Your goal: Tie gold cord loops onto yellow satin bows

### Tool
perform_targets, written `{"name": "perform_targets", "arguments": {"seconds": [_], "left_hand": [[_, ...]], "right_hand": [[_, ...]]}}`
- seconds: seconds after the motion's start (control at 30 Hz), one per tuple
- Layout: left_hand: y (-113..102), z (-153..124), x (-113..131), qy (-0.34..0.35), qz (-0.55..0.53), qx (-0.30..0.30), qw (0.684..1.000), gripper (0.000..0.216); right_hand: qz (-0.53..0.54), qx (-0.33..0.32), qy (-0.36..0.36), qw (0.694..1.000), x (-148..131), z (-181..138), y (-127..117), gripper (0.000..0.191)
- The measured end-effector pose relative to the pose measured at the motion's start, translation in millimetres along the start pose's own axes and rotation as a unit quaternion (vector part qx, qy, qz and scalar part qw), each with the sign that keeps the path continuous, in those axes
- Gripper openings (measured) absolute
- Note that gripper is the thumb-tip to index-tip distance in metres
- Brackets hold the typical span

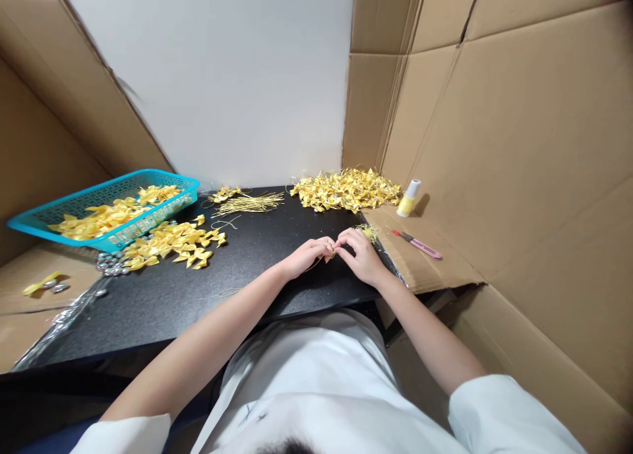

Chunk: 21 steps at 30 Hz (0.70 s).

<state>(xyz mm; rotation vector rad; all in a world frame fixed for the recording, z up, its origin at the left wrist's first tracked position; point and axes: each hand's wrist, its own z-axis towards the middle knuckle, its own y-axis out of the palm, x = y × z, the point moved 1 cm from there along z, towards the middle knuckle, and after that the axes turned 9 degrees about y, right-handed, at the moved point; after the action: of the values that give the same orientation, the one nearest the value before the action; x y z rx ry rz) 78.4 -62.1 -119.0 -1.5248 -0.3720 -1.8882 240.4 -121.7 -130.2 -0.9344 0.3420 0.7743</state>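
Observation:
My left hand (pixel 311 255) and my right hand (pixel 360 255) meet above the front part of the black tabletop (pixel 257 269). Both are closed in a pinch, fingertips almost touching. A thin gold cord (pixel 313 265) curves down from the left fingers. Between the fingertips there is a small yellowish bit, mostly hidden, perhaps part of a bow. Just behind the right hand lies a tangle of yellow thread (pixel 368 231). Another loop of cord (pixel 228 292) rests on the table to the left of my hands.
A turquoise basket (pixel 113 244) holds yellow ribbon bows; more bows (pixel 173 243) and silver bells (pixel 111 264) lie beside it. Gold cords (pixel 250 204) and a heap of bows (pixel 346 190) are at the back. A thread spool (pixel 408 198) and pink-handled cutter (pixel 418 243) sit on cardboard.

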Motion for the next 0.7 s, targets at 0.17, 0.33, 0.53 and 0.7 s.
{"name": "perform_targets", "arguments": {"seconds": [0.17, 0.33, 0.53, 0.7], "left_hand": [[-1.2, 0.9, -4.2, 0.005, -0.013, 0.011, 1.0, 0.02], [-2.9, 2.3, -9.3, 0.009, -0.024, 0.032, 0.999, 0.021], [-2.4, 2.8, -11.0, 0.005, -0.017, 0.071, 0.997, 0.019], [-1.3, 2.0, -8.6, 0.013, 0.003, 0.08, 0.997, 0.021]], "right_hand": [[-0.004, 0.011, -0.001, 1.0, 0.6, 0.1, -0.4, 0.011], [0.007, 0.051, 0.0, 0.999, -2.1, -1.7, -7.4, 0.012], [0.042, 0.066, 0.006, 0.997, -6.0, -4.4, -10.2, 0.009], [0.151, 0.013, 0.096, 0.984, 1.5, -2.7, -0.1, 0.011]]}}
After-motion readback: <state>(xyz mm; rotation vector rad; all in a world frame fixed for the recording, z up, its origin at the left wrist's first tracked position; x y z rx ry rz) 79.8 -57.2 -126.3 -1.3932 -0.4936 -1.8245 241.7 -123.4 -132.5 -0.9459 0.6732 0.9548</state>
